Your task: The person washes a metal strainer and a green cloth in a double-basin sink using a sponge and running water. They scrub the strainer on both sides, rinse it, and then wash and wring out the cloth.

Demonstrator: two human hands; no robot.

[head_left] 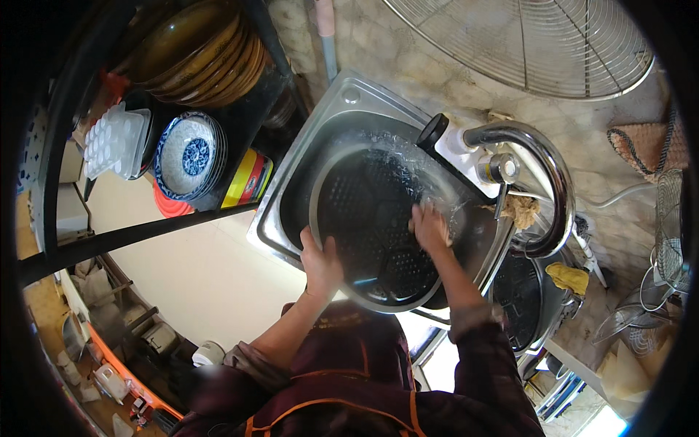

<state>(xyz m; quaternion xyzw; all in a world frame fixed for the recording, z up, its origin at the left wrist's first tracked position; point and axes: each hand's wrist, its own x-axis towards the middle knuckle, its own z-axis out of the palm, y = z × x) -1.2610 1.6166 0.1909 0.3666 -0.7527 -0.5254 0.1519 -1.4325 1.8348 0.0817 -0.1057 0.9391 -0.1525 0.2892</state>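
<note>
A large round dark metal pan (360, 218) with a dimpled, perforated-looking base and a pale rim rests tilted in the stainless-steel sink (352, 82). At the pan's near left rim, my left hand (323, 265) grips it, thumb on the inner side. My right hand (431, 226) is inside the pan towards its right side, fingers curled and blurred by motion. Whether it holds a small scrubber cannot be made out. Water or suds glisten along the pan's far side wall. Over the sink's right edge arches a chrome faucet (565, 180).
On the left, a black rack (136, 232) carries stacked brown bowls (202, 60), blue-and-white plates (191, 155) and clear plastic trays (117, 142). A tan scrubber (521, 210) lies behind the faucet, and a yellow cloth (568, 277) hangs at right. A second basin (516, 297) sits below it.
</note>
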